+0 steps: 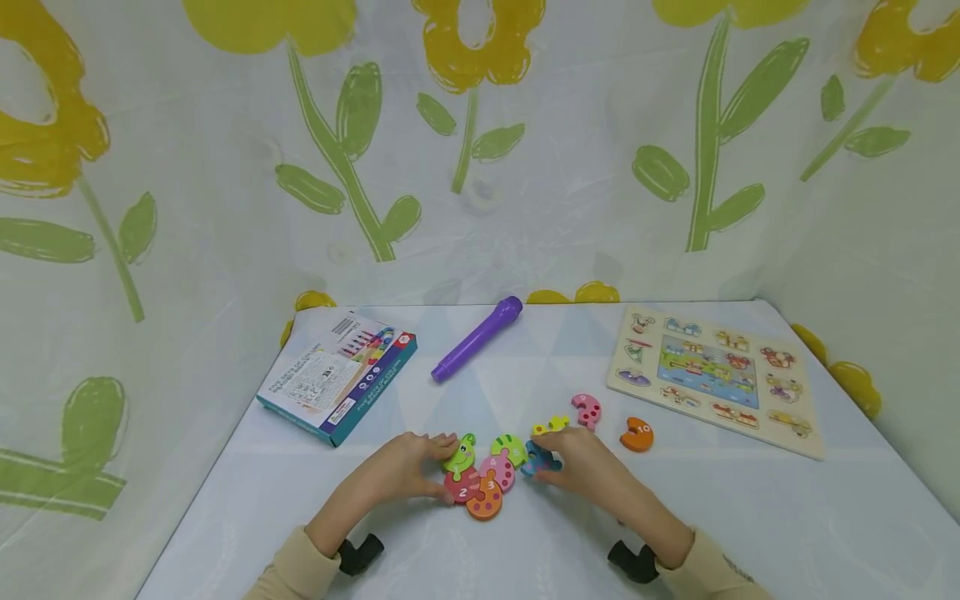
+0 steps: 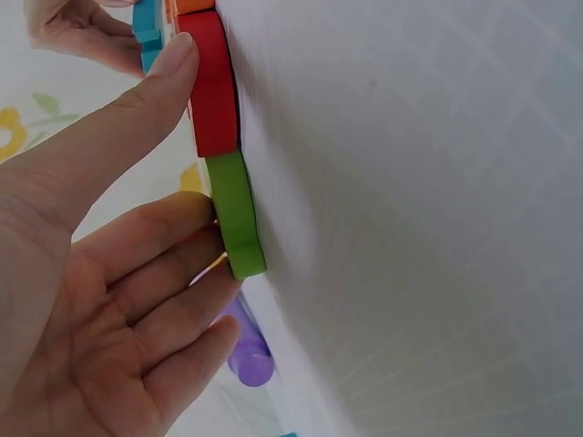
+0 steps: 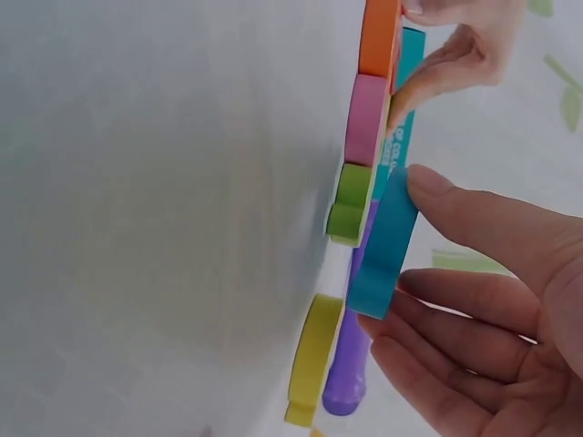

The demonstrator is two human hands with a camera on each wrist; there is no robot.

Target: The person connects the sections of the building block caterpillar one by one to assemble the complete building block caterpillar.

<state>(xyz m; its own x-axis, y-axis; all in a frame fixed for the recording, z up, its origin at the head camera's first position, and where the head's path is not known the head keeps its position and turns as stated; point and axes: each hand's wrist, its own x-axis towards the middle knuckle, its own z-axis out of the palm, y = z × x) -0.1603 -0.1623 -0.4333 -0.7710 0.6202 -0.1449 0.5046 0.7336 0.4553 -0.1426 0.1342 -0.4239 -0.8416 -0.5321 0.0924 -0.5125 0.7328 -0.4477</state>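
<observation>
1. White table (image 1: 487, 571), beneath both hands.
2. Left hand (image 1: 405, 468), thumb and fingers apart, touching the caterpillar (image 1: 486, 502)'s left end.
3. Right hand (image 1: 588, 462), pinching the blue piece (image 3: 384, 250).
4. The caterpillar, joined pieces between the hands.
5. The blue piece, near the caterpillar's right end.

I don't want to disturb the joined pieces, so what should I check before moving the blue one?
1. Blue piece pinched by the right hand: ok.
2. Blue piece flat on the table: not ok; it is raised and tilted.
3. Left hand touching the red piece: ok, thumb on it.
4. Orange 3 piece against the red piece: ok.
5. Yellow piece apart from the striped green piece: ok.
6. Blue piece's number: cannot tell.
</observation>
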